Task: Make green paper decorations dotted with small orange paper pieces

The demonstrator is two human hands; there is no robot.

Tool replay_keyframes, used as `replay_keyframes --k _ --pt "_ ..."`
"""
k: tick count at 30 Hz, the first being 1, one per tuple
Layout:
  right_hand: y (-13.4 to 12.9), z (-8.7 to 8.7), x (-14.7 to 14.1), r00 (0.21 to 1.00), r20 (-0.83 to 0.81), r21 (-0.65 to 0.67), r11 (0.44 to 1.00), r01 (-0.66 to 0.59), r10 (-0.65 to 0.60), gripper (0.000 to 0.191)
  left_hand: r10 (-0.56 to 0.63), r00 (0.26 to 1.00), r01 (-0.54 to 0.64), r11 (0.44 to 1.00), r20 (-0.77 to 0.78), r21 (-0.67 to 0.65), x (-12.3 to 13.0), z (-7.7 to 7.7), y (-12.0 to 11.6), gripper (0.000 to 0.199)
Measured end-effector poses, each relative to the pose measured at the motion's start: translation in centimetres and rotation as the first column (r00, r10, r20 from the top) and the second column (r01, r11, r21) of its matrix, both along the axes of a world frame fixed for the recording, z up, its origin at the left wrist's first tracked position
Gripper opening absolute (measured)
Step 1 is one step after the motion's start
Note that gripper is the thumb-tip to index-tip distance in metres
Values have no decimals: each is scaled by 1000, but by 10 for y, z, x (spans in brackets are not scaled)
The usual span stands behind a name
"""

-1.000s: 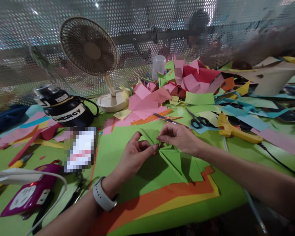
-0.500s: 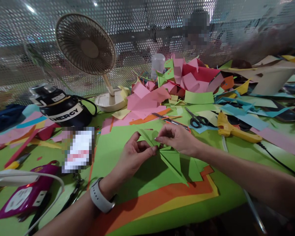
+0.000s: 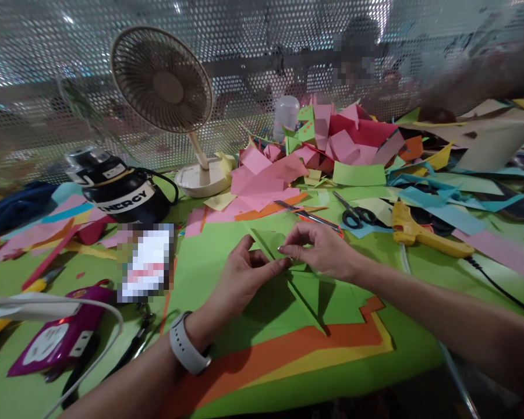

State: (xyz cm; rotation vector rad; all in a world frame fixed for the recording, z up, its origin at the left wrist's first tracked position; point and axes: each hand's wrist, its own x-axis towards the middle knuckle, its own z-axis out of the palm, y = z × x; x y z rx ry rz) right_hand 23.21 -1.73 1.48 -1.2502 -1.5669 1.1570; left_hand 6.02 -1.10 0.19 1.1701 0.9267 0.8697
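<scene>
A folded piece of green paper (image 3: 303,294) is held between my two hands, slanting from upper left to lower right. My left hand (image 3: 248,270) pinches its left side near the middle, thumb on top, with a pale watch on the wrist. The fingertips of my right hand (image 3: 318,247) are closed at the paper's centre fold; whether they grip anything besides the paper is hidden. Below lies a flat green sheet (image 3: 209,262), stacked on orange (image 3: 332,340) and yellow sheets (image 3: 353,354).
Black scissors (image 3: 353,215), a craft knife (image 3: 308,216) and a yellow glue gun (image 3: 428,233) lie beyond my right hand. Pink paper scraps (image 3: 266,174) pile up behind. A fan (image 3: 168,87), black bottle (image 3: 126,195) and purple power bank (image 3: 56,331) are on the left.
The whole view has shifted slightly, so things sit a little further right. Both hands stay at the folded green paper, which has turned slightly.
</scene>
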Motion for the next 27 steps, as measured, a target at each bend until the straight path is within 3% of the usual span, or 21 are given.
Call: replay_keyframes --k 7,12,18,22,27 --pt "0 -2 1 999 -39 29 1000 -8 9 19 -26 999 26 1000 23 -12 0 0 2 44" --pt "0 -2 3 995 -96 26 999 -19 21 38 -35 996 39 998 77 -50 1 2 2 47" --pt "1 2 4 994 -108 -45 999 -22 17 17 -44 992 49 998 114 -49 -1 2 3 48" --pt "-2 6 6 991 60 -80 990 -115 120 40 -81 981 95 993 176 -74 -1 3 4 44" --pt "-2 2 5 984 -11 -90 980 -177 176 47 -98 977 127 981 188 -150 -3 5 2 41"
